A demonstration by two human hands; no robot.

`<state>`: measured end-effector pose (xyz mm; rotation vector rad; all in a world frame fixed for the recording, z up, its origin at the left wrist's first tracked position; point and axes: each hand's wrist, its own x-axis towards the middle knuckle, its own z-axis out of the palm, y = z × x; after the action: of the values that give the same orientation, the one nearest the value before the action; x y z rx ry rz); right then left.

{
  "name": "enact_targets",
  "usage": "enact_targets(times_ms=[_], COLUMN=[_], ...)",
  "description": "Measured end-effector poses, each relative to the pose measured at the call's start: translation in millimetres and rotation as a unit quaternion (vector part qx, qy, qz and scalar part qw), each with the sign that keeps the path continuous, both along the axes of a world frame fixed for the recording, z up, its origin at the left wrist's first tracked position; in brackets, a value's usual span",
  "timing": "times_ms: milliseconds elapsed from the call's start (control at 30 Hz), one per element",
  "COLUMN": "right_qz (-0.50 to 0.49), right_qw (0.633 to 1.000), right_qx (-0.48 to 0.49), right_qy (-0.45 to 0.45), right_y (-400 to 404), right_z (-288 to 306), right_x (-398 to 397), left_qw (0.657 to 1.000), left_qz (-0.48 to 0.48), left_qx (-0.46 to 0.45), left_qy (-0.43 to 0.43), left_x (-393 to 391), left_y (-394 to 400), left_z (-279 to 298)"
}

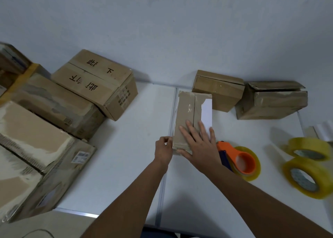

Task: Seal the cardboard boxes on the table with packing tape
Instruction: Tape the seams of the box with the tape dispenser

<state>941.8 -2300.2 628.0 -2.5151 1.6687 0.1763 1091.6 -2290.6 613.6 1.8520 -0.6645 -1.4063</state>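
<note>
Forearms, two, bare, reaching forward over white table [126,165]. Right hand [200,144]: fingers straight, palm pressed flat on near end of small cardboard box [185,111]; grasps nothing. Left hand [163,150]: fingers curled, pinching near-left corner of same box. Box: flaps closed, centre seam running away from the hands, white label on its right side. Just right of right wrist: orange tape dispenser [241,163] loaded with yellowish roll. Further right: two loose tape rolls [306,165], apart from dispenser. Beyond the held box, against wall: two more boxes [252,95], flaps loose. Left of left hand: stacked larger cartons [54,111], one with handwritten characters.
</note>
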Motion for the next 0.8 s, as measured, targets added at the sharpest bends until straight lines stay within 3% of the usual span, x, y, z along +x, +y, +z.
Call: enact_targets(times_ms=[167, 300, 400, 567, 733, 800], right_qz=[0.000, -0.004, -0.012, -0.016, -0.025, -0.042], right_qw=[1.000, 1.000, 1.000, 1.000, 0.998, 0.990], right_qx=[-0.001, 0.001, -0.001, 0.010, 0.059, 0.104], right_qy=[-0.005, -0.004, 0.002, 0.005, -0.022, -0.084], right_y=[0.0, 0.1, -0.5, -1.4, -6.1, -5.3], right_z=[0.2, 1.4, 2.8, 0.7, 12.9, 21.7], right_x=[-0.8, 0.3, 2.2, 2.9, 6.5, 10.9], left_qw=[0.995, 0.985, 0.960, 0.924, 0.927, 0.929], left_qz=[0.002, -0.086, -0.175, -0.286, -0.329, -0.320], left_qx=[-0.069, -0.097, -0.121, -0.124, -0.093, -0.100], left_qy=[-0.069, -0.112, -0.184, -0.223, -0.151, -0.157], left_x=[17.5, 1.0, -1.3, 10.1, 19.3, 30.5], left_y=[31.4, 44.4, 48.9, 46.4, 36.8, 32.2], left_z=[29.3, 44.6, 40.0, 36.0, 42.8, 43.4])
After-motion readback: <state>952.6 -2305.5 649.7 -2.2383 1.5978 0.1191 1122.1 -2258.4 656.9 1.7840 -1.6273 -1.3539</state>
